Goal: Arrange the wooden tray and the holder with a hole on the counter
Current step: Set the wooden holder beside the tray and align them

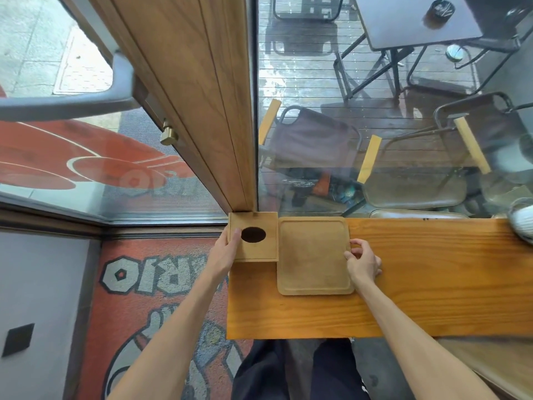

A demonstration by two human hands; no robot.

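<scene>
A square wooden tray [313, 255] with a raised rim lies flat on the orange wooden counter [418, 278], near its far left end. Touching its left side stands the holder [261, 251], a wooden box with a dark oval hole in its top, in the counter's far left corner. My left hand [227, 249] grips the holder's left side, thumb on top beside the hole. My right hand [362, 262] holds the tray's right rim, fingers curled over the edge.
The counter runs along a glass window, with a wooden door frame [202, 96] rising at its far left corner. A white-and-glass object [523, 223] sits at the counter's far right. Chairs and a table stand outside. The floor mat [161, 298] lies left of the counter.
</scene>
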